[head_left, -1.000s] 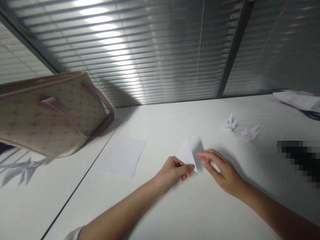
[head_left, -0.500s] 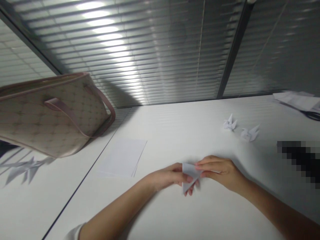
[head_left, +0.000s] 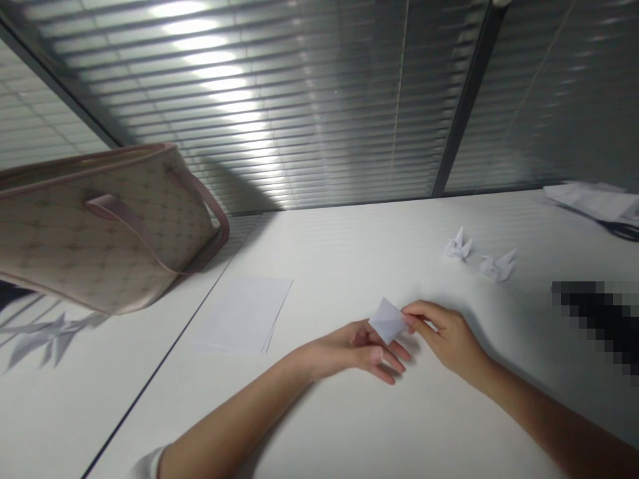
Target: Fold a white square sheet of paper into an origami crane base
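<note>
My right grip (head_left: 449, 342) is clamped on the folded white paper (head_left: 387, 320) above the worktop (head_left: 319, 426); left grip (head_left: 349, 352) open, just beside it; paper cranes (head_left: 479, 256) beyond.

You face slatted window blinds (head_left: 309, 100) beyond your white surface (head_left: 349, 246), with bright light streaking across them at twelve o'clock.
</note>
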`<state>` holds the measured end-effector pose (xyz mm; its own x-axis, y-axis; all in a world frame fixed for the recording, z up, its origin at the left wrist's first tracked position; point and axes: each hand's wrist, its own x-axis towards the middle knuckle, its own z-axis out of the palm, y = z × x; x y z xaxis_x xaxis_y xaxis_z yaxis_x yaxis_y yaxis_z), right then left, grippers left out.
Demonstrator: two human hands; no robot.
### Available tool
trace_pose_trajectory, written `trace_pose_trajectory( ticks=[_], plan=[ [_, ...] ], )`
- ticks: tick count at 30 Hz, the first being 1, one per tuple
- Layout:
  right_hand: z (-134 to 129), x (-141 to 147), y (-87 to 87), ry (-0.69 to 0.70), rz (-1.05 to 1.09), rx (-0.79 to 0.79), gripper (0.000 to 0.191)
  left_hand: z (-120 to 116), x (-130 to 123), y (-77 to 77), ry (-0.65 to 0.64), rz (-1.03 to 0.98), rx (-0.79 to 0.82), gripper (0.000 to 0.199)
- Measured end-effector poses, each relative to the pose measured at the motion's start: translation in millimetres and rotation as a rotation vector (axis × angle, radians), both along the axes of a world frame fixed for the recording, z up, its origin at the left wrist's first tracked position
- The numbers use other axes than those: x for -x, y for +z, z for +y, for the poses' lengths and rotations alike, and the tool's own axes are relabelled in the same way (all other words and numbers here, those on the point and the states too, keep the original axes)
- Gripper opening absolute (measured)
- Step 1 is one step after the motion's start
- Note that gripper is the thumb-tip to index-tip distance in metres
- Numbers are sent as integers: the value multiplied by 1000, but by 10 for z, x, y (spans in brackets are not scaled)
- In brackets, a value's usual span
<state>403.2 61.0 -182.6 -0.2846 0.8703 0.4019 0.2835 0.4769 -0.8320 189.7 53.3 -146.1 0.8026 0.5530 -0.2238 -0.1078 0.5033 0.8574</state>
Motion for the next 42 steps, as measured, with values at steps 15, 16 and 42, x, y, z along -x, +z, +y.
trace_pose_trajectory(
  ticks=[15, 16, 42],
  plan=[
    [18, -4, 46, 75, -45, -110, 23, 53, -29, -66, 401, 161, -86, 43],
    [18, -6, 46, 87, -49, -111, 27, 51, -32, -61, 408, 162, -87, 44],
    [22, -40, 76, 166, 61, 33, 25, 36, -35, -46, 363, 133, -130, 47]
  ],
)
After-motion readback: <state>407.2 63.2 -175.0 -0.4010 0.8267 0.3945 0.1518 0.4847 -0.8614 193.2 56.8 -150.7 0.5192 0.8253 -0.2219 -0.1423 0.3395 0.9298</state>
